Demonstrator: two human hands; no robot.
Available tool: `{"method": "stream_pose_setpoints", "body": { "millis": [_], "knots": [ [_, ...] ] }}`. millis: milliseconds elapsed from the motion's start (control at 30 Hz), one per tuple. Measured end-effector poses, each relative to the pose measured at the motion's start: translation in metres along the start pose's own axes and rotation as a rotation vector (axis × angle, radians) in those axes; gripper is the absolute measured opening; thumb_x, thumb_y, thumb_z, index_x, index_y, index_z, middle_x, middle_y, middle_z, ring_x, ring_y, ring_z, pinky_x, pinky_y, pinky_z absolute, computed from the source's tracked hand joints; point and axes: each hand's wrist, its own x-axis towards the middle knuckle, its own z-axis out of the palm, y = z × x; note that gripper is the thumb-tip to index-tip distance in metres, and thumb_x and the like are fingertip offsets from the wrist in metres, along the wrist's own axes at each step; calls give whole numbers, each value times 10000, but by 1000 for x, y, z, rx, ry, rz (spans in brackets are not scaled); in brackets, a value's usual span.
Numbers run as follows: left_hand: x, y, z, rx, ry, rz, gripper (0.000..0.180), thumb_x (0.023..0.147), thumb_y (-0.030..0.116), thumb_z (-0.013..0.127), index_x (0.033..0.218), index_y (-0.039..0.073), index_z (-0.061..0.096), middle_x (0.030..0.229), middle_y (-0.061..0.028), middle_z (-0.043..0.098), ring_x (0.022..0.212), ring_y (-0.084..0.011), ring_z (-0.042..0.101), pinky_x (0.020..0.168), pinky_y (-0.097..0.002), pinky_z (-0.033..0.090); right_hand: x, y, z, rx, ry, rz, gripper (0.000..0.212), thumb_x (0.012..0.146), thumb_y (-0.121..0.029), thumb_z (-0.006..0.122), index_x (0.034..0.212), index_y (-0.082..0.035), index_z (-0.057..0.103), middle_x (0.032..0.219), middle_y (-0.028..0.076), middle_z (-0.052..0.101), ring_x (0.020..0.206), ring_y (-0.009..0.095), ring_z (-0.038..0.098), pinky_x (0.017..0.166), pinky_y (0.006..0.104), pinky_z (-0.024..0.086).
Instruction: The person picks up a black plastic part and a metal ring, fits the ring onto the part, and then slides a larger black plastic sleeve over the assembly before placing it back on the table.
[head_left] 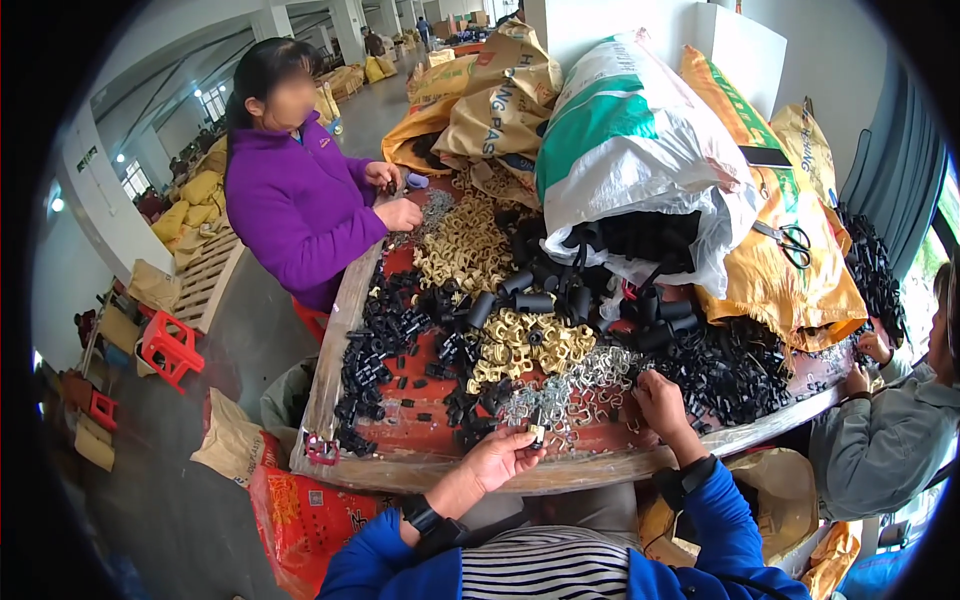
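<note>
Hands (505, 455) amid glinting wire clips (590, 380)

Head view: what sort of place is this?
Probably a small-parts assembly workshop in a warehouse hall. The table is heaped with black parts, tan clips and metal springs; sacks surround it; the left hand holds a small part.
</note>
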Motion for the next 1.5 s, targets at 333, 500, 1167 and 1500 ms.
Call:
{"method": "stream_pose_setpoints", "body": {
  "millis": [333,500,1167,1500],
  "knots": [
    [-1,-2,19,25,45,51,185,770,88,522,942,21,520,831,-82,576,713,-154,570,600,-227,484,2,-12,-4,345,-13,265,69,671,-27,555,737,-20,534,618,61,506,547,123,487,513,239,410],
    [-19,-6,15,58,80,65,180,771,92,524,936,20,520,833,-88,576,699,-145,569,592,-222,486,-16,-7,-12,-251,-63,85,170,636,-144,600,747,-48,515,719,127,502,665,330,504,553,368,414],
    [11,-4,7,23,68,20,176,769,113,536,924,32,519,842,-84,570,714,-133,561,609,-214,473,9,6,2,-329,-99,102,143,714,-118,544,842,-59,521,707,93,512,596,282,522,512,334,415],
    [-5,-9,12,43,93,59,143,764,111,543,887,40,530,824,-68,573,701,-121,562,600,-202,475,0,9,0,92,-38,64,96,774,-117,509,829,-38,516,613,35,493,504,179,475,456,264,370]
  ]
}}
